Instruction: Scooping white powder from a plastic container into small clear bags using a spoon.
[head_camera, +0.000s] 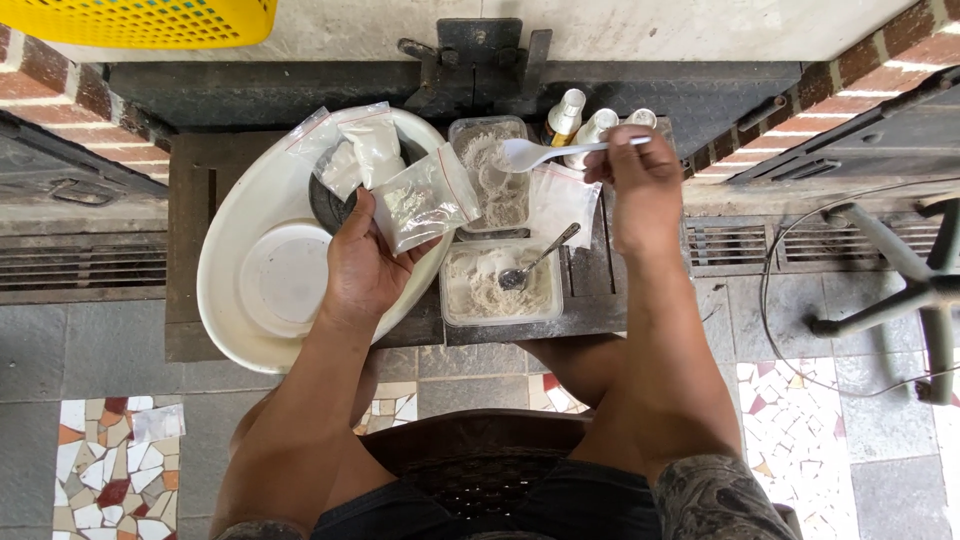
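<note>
Dark metal ledge (590, 310) between brick walls, two tubs of pale powder. Left hand (365, 265) closed on small clear bag (425, 200), mouth open, little powder inside — filled bags (360, 150) already in white basin (250, 220). Right hand (640, 185) pinching white plastic spoon (540, 152) over rear tub (495, 175) — fill apparently unfinished.

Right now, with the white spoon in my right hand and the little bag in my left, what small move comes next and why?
Probably swing the right hand leftward so the white plastic spoon tips into the small clear bag. The spoon hovers over the far powder tub, and the left hand holds the bag up beside it.
</note>
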